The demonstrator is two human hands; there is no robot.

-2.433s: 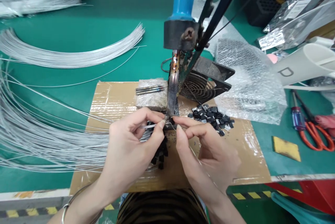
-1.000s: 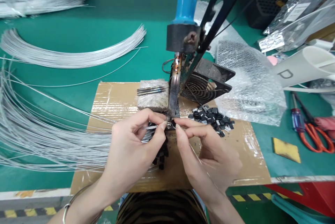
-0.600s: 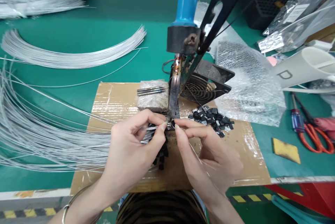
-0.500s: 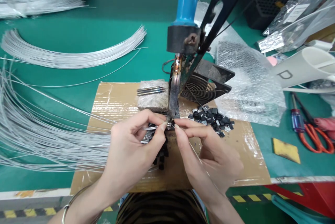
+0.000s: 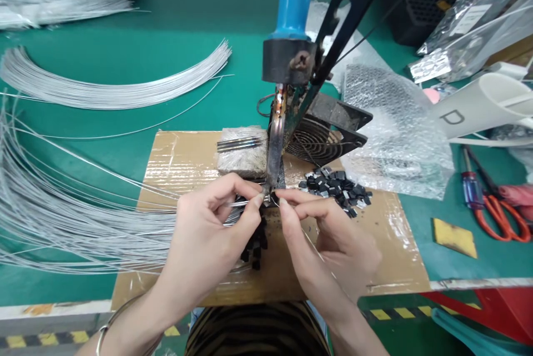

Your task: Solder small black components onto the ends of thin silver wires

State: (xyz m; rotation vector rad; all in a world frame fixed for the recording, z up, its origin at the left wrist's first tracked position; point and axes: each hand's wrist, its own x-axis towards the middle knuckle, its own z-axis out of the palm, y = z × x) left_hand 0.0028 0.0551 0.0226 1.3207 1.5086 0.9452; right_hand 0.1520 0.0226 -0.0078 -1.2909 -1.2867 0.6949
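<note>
My left hand (image 5: 212,234) is closed in a pinch on a thin grey wire (image 5: 240,204), whose end sits just under the soldering iron's tip. My right hand (image 5: 333,239) is closed too, thumb and forefinger gripping a fine strand of solder wire (image 5: 312,246) that runs back over the palm. Both sets of fingertips nearly meet below the tip. The soldering iron (image 5: 295,6), with a blue handle, hangs point-down from a black metal arm (image 5: 353,6). Small black pieces (image 5: 254,247) lie partly hidden under my left hand. Fingers cover the exact joint.
Grey wires (image 5: 83,228) fan out at left, with another bundle (image 5: 125,92) behind. A fan (image 5: 320,136), a wrapped block (image 5: 241,161) and a pile of small black parts (image 5: 337,186) surround the iron. Bubble wrap (image 5: 387,134), a yellow sponge (image 5: 454,237) and scissors (image 5: 503,222) lie right.
The soldering iron has shifted slightly left in the picture. My right fingertips have drawn a little to the right, and my left hand keeps its pinch almost unmoved.
</note>
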